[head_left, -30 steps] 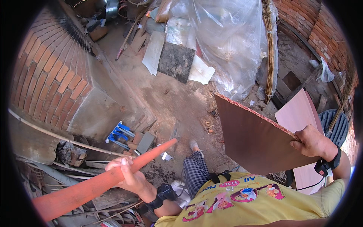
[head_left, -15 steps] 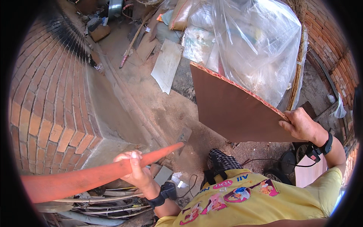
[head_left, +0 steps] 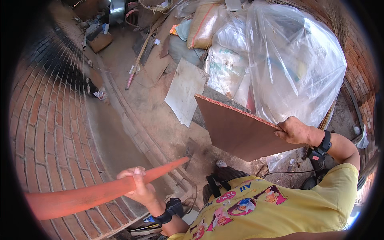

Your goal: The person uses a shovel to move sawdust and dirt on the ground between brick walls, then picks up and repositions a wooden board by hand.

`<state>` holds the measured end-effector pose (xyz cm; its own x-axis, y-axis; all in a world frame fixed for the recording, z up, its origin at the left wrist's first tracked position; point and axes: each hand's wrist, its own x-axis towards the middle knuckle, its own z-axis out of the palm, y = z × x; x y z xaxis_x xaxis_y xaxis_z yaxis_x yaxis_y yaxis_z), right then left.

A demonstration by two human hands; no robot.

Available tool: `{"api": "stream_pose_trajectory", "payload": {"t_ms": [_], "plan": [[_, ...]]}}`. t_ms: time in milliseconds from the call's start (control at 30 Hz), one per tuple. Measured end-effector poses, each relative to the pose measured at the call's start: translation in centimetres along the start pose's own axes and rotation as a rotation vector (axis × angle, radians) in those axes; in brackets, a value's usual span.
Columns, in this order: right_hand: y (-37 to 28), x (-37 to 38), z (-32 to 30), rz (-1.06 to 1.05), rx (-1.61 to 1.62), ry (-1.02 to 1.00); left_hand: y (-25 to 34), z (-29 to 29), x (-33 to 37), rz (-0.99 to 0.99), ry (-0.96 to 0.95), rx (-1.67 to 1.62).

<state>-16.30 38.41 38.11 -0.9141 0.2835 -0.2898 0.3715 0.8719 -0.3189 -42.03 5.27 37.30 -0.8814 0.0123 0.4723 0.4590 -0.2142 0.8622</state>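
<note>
My left hand (head_left: 139, 185) is closed round a long orange-red pole (head_left: 90, 195). The pole slants from the lower left, where it looks thick, to a thin end near the middle of the view. On the right, my right hand (head_left: 294, 130) grips the top edge of a brown board (head_left: 244, 134), its thumb and fingers on either side. A rough, reddish raw edge runs along the top of this board, which hangs tilted in front of me above the floor. My right fingers are partly hidden behind it.
Beyond the board stand stuffed sacks (head_left: 226, 66) and a heap under clear plastic sheeting (head_left: 298, 60). A pale flat sheet (head_left: 186, 92) leans near them. A brick wall (head_left: 52, 136) with a low ledge runs along the left. A thin stick (head_left: 140, 56) lies farther off.
The board has shifted left and nearer, tilting flatter, with my right hand still on it. The view has turned, and more of the sacks shows. My left hand keeps its grip on the pole.
</note>
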Motion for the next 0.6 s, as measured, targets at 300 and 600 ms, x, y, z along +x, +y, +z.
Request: {"api": "stream_pose_trajectory", "payload": {"t_ms": [300,600], "plan": [[-4.3,18.1,-7.1,-0.103,-0.023,-0.111,-10.3,3.3,15.5,0.005,0.023,0.023],[-16.0,43.7,-14.5,-0.302,-0.168,-0.312,-24.8,1.2,34.8,-0.13,0.007,0.085]]}}
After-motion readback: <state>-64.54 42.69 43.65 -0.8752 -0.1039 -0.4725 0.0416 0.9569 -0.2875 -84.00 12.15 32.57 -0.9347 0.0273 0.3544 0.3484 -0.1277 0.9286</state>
